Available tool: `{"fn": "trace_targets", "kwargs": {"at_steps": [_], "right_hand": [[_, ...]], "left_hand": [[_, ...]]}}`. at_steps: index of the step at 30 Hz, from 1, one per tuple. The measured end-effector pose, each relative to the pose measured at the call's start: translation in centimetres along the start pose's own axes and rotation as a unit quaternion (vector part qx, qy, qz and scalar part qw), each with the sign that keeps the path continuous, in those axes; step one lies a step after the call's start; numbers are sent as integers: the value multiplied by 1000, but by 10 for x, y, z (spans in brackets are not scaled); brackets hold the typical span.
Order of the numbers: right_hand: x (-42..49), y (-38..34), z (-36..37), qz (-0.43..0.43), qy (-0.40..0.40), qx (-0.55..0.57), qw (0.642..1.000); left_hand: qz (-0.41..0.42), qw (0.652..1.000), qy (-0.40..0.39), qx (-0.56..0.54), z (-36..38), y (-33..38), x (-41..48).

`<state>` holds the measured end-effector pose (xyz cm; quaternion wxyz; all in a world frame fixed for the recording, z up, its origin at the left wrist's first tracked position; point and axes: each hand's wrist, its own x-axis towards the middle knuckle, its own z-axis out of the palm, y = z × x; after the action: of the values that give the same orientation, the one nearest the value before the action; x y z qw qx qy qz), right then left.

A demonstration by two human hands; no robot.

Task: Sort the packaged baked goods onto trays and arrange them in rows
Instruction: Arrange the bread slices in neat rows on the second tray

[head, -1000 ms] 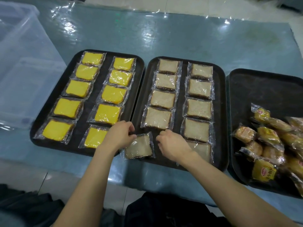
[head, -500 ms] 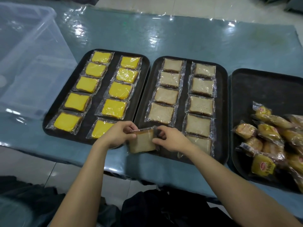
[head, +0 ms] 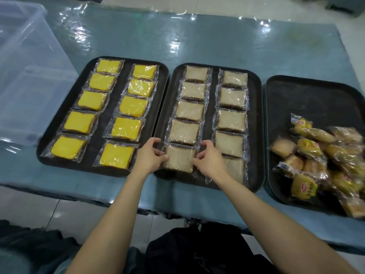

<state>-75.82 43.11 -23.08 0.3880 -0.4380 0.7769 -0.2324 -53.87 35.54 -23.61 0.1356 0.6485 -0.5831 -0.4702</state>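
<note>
Three black trays lie side by side on the blue table. The left tray (head: 65, 107) holds two rows of wrapped yellow cake slices (head: 133, 106). The middle tray (head: 212, 107) holds two rows of wrapped pale brown slices (head: 189, 110). At the near end of its left row lies one brown slice packet (head: 179, 159); my left hand (head: 150, 155) pinches its left edge and my right hand (head: 210, 160) pinches its right edge. The right tray (head: 312, 99) carries a loose heap of wrapped buns (head: 324, 155) at its near right.
A clear plastic bin (head: 25, 76) stands at the left of the table. The table's near edge (head: 177, 202) runs just below the trays, and dark bags (head: 197, 250) lie on the floor below it.
Both hands lifted the brown slice packet from the tray's near edge, then set it flat at the near end of the middle tray's left row. The camera shifted a little.
</note>
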Motion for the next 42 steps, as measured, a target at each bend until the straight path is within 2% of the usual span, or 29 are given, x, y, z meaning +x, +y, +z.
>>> {"fn": "trace_targets", "kwargs": {"at_steps": [6, 11, 15, 24, 28, 32, 35, 39, 42], "right_hand": [[0, 5, 23, -69, -15, -172, 983], [0, 7, 29, -78, -26, -228, 970], [2, 8, 29, -79, -53, -249, 964], [-1, 0, 21, -77, -81, -253, 961], [-2, -16, 0, -80, -105, -273, 953], [-7, -19, -36, -127, -53, -310, 941], [-11, -1, -56, -147, 5, -348, 926], [-16, 36, -71, -111, 40, -344, 932], [-18, 58, -76, -115, 53, -332, 935]], "left_hand": [[32, 988, 83, 128, 20, -4, -1], [53, 983, 51, 167, 21, -9, -1], [41, 979, 7, 199, 17, -7, -2], [50, 967, 12, 250, 18, -5, -4], [79, 948, 34, 306, 17, -2, -5], [175, 922, 89, 333, 27, 16, 4], [239, 896, 71, 368, 49, 40, 21], [255, 861, 10, 440, 76, 58, 52], [224, 862, -31, 453, 87, 53, 64]]}}
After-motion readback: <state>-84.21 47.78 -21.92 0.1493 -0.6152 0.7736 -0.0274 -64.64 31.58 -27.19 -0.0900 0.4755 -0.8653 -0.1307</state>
